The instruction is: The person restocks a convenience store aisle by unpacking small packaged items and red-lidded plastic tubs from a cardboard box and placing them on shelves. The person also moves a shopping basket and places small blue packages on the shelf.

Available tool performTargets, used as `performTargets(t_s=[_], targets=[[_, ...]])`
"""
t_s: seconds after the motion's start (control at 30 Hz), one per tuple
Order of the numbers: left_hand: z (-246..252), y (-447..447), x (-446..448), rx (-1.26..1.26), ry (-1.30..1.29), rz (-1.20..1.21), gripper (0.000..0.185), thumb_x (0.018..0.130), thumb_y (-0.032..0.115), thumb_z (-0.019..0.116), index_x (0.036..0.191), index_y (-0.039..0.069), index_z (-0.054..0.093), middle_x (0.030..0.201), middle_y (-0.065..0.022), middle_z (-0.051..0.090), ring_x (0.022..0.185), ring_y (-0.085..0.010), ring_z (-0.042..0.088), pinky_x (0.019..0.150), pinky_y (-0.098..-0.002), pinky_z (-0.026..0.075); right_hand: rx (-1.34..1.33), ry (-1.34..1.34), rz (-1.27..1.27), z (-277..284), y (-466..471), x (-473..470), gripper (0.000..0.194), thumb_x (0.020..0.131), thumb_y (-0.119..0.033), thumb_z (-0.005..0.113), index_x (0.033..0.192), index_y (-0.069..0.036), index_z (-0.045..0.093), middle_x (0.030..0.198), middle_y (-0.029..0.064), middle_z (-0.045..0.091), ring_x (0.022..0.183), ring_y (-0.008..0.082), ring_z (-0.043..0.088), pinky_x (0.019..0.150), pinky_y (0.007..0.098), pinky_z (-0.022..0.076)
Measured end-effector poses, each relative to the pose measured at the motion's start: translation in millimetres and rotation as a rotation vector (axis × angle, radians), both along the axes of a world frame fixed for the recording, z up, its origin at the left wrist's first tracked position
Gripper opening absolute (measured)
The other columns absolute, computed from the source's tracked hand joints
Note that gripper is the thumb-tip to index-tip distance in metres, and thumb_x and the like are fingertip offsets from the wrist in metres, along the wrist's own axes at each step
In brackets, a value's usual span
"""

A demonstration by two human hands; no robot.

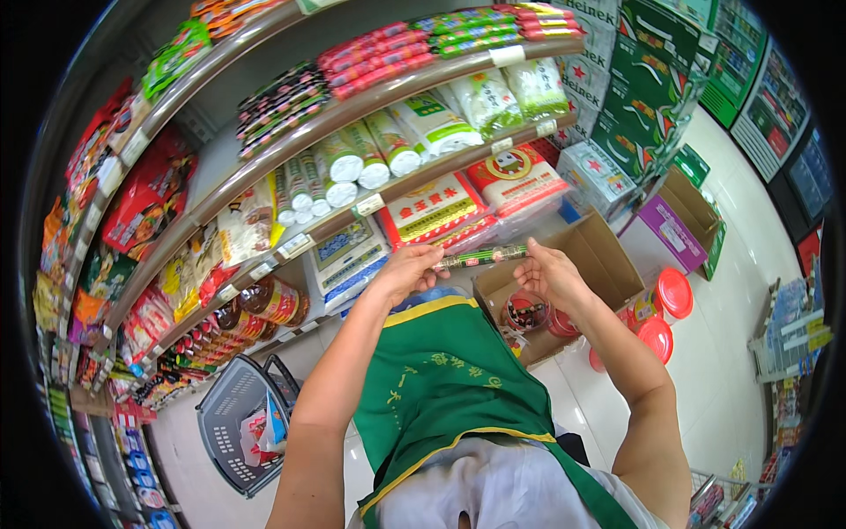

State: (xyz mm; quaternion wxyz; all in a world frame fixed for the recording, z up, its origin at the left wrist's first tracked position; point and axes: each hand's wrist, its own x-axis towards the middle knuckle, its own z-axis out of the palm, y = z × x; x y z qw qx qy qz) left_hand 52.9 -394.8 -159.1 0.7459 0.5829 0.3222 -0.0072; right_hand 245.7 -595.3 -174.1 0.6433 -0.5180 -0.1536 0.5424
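A slim stick-shaped pack point(484, 257) in dark green and black wrapping is stretched level between my two hands. My left hand point(418, 266) pinches its left end, and my right hand point(550, 270) grips the right end between thumb and fingers. Below my right hand stands an open cardboard box point(605, 254). A round clear plastic tub point(525, 311) with small dark-wrapped items sits inside it, beside a red-lidded tub point(562, 324) partly covered by my arm. On the upper shelf, stacks of dark slim packs point(281, 106) lie next to pink-red packs point(373, 58) and green packs point(470, 32).
Shelving point(396, 86) curves along the front and left, with bagged rice point(433, 208) low down. A grey shopping basket point(241, 423) stands on the floor at left. To the right are red-lidded tubs point(674, 295), a purple-sided carton point(673, 228) and stacked beer cartons point(634, 112).
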Motion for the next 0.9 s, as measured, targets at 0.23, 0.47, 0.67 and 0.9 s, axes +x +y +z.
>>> performTargets(t_s=[0.23, 0.47, 0.67, 0.9], targets=[[27.1, -11.9, -34.8, 0.125, -0.137, -0.32, 0.028, 0.084, 0.028, 0.064, 0.097, 0.003, 0.061, 0.083, -0.0036, 0.063, 0.078, -0.0094, 0.059, 0.064, -0.022, 0.045, 0.062, -0.244, 0.185, 45.5, 67.9, -40.8, 0.032, 0.092, -0.036, 0.049, 0.093, -0.005, 0.055, 0.073, 0.0049, 0.059, 0.06, 0.0096, 0.054, 0.056, 0.0229, 0.0454], [28.8, 0.5, -48.2, -0.106, -0.57, 0.226, 0.025, 0.087, 0.015, 0.059, 0.11, 0.004, 0.054, 0.099, -0.006, 0.061, 0.085, -0.0136, 0.06, 0.073, -0.0246, 0.049, 0.345, -0.752, 0.248, 53.4, 97.2, -91.0, 0.048, 0.082, -0.009, 0.064, 0.124, -0.001, 0.042, 0.092, 0.0109, 0.06, 0.075, 0.0115, 0.058, 0.065, 0.0254, 0.0483], [66.6, 41.0, -85.2, 0.003, -0.539, 0.461, 0.025, 0.084, 0.007, 0.062, 0.108, 0.003, 0.055, 0.095, -0.0098, 0.061, 0.084, -0.019, 0.062, 0.073, -0.0295, 0.053, 0.471, -1.219, 0.144, 84.8, 136.7, -110.5, 0.035, 0.078, -0.009, 0.067, 0.107, 0.0, 0.05, 0.091, 0.0128, 0.063, 0.082, 0.021, 0.06, 0.071, 0.0306, 0.0473], [149.5, 148.3, -110.2, 0.2, -0.734, 0.654, 0.028, 0.09, 0.006, 0.05, 0.116, -0.002, 0.045, 0.096, -0.016, 0.06, 0.081, -0.0218, 0.064, 0.074, -0.0309, 0.056, 0.722, -1.542, 0.103, 170.2, 251.6, -74.5, 0.03, 0.076, -0.013, 0.067, 0.102, -0.002, 0.057, 0.086, 0.0127, 0.058, 0.078, 0.0219, 0.056, 0.07, 0.0338, 0.0455]])
